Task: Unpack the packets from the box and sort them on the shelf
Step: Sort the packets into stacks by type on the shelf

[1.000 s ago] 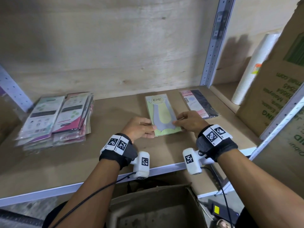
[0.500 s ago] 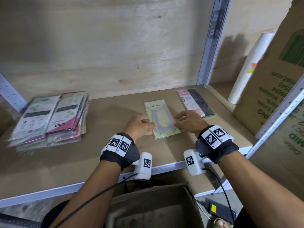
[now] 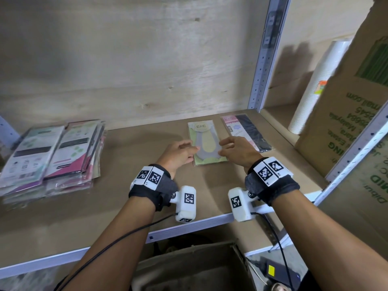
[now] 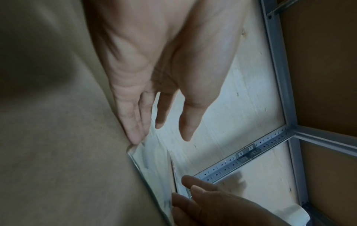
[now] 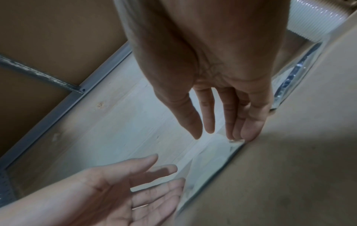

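The green packet [image 3: 206, 143] lies flat on the shelf [image 3: 117, 185], its long axis running from the front edge toward the back wall, with the pink and black packet [image 3: 245, 133] just to its right and a stack of packets [image 3: 50, 156] well off to its left. Both hands sit at the green packet's near end, one on each long side: the left hand [image 3: 178, 153] at its left edge, the right hand [image 3: 236, 151] at its right edge. Each has its fingers straight and relaxed, gripping nothing; in the wrist views the fingertips [image 4: 135, 134] of the left and those of the right [image 5: 245, 134] just touch the packet's edges against the board. Neither hand is clearly nearer, since the packet lies straight ahead between them. It looks placed and squared up, so the next move is probably back down to the box [image 3: 189, 267], which sits below the shelf's front edge, nearer the person than the green packet.
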The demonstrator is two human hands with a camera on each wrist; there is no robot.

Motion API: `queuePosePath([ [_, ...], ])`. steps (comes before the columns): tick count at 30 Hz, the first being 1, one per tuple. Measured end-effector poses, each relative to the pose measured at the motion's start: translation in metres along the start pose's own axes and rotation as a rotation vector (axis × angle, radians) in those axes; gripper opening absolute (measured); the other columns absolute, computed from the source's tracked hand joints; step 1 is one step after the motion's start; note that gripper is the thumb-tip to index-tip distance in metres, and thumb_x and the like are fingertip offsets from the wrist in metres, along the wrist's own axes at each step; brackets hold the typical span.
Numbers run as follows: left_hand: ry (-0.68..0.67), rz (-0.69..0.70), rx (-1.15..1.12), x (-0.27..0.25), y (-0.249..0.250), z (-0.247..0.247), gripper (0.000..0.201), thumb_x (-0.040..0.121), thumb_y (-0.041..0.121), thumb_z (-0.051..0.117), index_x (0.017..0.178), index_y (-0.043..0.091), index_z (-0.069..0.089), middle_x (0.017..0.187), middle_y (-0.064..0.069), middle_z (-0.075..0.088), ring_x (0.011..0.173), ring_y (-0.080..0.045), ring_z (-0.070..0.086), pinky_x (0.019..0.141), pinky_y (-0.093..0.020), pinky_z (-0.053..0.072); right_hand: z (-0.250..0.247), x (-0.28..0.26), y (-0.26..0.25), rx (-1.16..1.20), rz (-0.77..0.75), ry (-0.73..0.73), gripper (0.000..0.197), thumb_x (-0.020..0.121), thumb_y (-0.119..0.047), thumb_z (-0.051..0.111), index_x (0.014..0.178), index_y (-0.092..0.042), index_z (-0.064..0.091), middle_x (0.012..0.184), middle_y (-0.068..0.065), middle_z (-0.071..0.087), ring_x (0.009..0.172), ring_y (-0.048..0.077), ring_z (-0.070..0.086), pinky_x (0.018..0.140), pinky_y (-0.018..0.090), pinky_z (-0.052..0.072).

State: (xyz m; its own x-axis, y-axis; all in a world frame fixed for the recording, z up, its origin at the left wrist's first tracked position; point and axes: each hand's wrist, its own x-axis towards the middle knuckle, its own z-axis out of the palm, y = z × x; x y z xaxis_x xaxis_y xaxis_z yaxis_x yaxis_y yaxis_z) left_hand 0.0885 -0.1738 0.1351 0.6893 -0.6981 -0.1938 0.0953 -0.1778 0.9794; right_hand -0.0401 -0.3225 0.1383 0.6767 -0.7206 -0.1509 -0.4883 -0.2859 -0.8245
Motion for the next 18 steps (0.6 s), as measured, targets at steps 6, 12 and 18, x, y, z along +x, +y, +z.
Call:
queuePosePath([
  [6, 0.013, -0.010, -0.044, 0.011, 0.000, 0.006, 0.051, 0.093, 0.011, 0.070, 0.140, 0.001, 0.053, 0.137, -0.013, 0.058, 0.124, -0.026, 0.060, 0.104, -0.035, 0.052, -0.005, 0.008, 0.000, 0.009, 0.000, 0.014, 0.033, 0.084, -0.010, 0.069, 0.117, -0.013, 0.067, 0.115, 0.010, 0.068, 0.112, 0.026, 0.063, 0.102, 0.040, 0.050],
  [12, 0.026, -0.019, -0.080, 0.017, -0.001, 0.011, 0.049, 0.093, 0.007, 0.069, 0.139, 0.000, 0.053, 0.137, -0.015, 0.058, 0.122, -0.027, 0.061, 0.102, -0.034, 0.052, -0.004, 0.012, -0.001, 0.001, -0.009, 0.029, 0.032, 0.085, -0.010, 0.067, 0.117, -0.015, 0.068, 0.117, 0.009, 0.069, 0.113, 0.023, 0.063, 0.104, 0.038, 0.049],
  [18, 0.033, -0.027, -0.102, 0.019, -0.002, 0.012, 0.048, 0.093, 0.004, 0.068, 0.138, -0.002, 0.053, 0.138, -0.017, 0.058, 0.125, -0.029, 0.060, 0.106, -0.038, 0.051, -0.003, 0.013, -0.002, -0.008, -0.014, 0.044, 0.031, 0.085, -0.009, 0.066, 0.115, -0.016, 0.069, 0.114, 0.008, 0.071, 0.111, 0.020, 0.064, 0.101, 0.033, 0.050],
])
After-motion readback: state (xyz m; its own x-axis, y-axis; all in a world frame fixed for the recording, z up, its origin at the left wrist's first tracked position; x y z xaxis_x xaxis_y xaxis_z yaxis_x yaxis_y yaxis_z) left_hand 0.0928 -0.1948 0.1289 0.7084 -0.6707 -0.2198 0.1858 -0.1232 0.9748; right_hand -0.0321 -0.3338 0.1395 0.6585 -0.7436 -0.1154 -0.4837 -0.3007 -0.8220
